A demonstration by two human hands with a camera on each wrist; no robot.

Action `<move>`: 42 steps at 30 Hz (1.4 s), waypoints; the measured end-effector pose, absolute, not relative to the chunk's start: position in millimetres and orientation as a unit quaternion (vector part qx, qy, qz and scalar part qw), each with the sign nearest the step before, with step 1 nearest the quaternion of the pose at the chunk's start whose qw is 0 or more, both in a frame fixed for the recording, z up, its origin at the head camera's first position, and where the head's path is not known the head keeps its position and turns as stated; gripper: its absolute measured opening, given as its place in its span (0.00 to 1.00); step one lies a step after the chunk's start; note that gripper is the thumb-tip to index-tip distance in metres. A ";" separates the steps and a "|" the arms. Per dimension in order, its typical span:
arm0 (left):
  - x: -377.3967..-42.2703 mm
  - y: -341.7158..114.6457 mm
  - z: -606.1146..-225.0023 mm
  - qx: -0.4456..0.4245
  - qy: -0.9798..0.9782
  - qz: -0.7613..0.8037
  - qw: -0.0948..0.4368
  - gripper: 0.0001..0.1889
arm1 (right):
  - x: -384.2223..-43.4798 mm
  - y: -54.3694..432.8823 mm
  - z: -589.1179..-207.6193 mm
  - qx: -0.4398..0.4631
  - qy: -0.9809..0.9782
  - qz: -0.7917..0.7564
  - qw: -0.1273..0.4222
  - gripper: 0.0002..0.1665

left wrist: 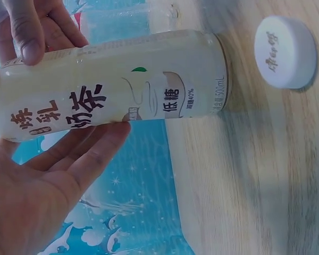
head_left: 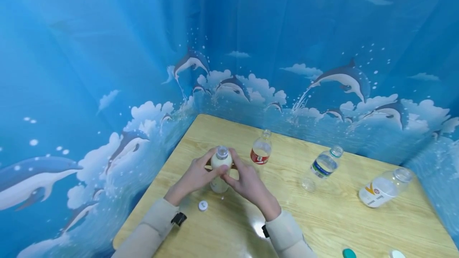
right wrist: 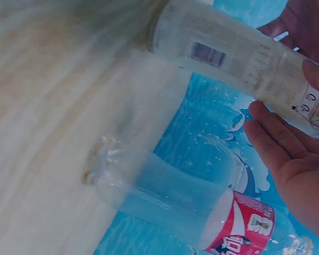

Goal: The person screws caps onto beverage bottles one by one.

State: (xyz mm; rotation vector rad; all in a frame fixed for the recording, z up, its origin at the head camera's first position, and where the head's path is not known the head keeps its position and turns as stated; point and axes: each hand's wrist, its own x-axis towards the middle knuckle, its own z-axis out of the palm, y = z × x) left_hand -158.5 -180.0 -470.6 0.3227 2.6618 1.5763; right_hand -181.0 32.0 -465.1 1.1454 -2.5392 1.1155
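The uncapped milk tea bottle (head_left: 219, 163) is sitting between both hands, below and left of centre in the head view; whether its base is touching the table (head_left: 215, 236) cannot be confirmed. The left hand (head_left: 195, 176) and the right hand (head_left: 247, 182) are gripping its upper part from either side. Principal risk: the mouth is lying bare, so any contents could be spilling if uneven pressure were tipping it; the fill level is not showing. A white cap (head_left: 203, 205) is lying lower in the frame, near the left wrist, where a sweeping sleeve could be knocking it away. A red-labelled bottle (head_left: 261, 151) is standing above and right of the right hand; an outward swing could be toppling it. A blue-labelled bottle (head_left: 324, 165), farther right, is appearing less exposed.
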 end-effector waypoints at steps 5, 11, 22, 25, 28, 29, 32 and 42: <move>-158.9 -183.1 -469.1 0.108 0.857 0.504 0.009 0.36 | -179.5 34.8 -473.3 0.383 -0.839 0.381 0.070 0.50; -159.0 -186.9 -467.9 0.104 0.863 0.494 0.007 0.39 | -180.0 35.9 -479.0 0.373 -0.835 0.403 0.040 0.48; -159.7 -185.7 -469.7 0.111 0.859 0.500 0.010 0.38 | -177.5 37.4 -485.1 0.361 -0.826 0.431 0.030 0.48; -160.0 -185.4 -470.6 0.109 0.861 0.497 0.010 0.39 | -176.6 38.1 -488.8 0.362 -0.823 0.436 0.034 0.45; -160.6 -184.7 -471.6 0.106 0.863 0.493 0.010 0.40 | -174.7 39.8 -494.3 0.360 -0.827 0.430 0.041 0.37; -160.7 -184.5 -471.8 0.105 0.864 0.493 0.010 0.40 | -173.5 40.7 -496.5 0.358 -0.829 0.427 0.042 0.34; -160.8 -183.6 -471.4 0.102 0.865 0.491 0.011 0.41 | -168.5 43.0 -504.3 0.344 -0.843 0.411 0.049 0.27; -161.1 -182.6 -468.4 0.098 0.862 0.498 0.019 0.42 | -148.4 37.7 -527.4 0.364 -0.854 0.371 0.041 0.16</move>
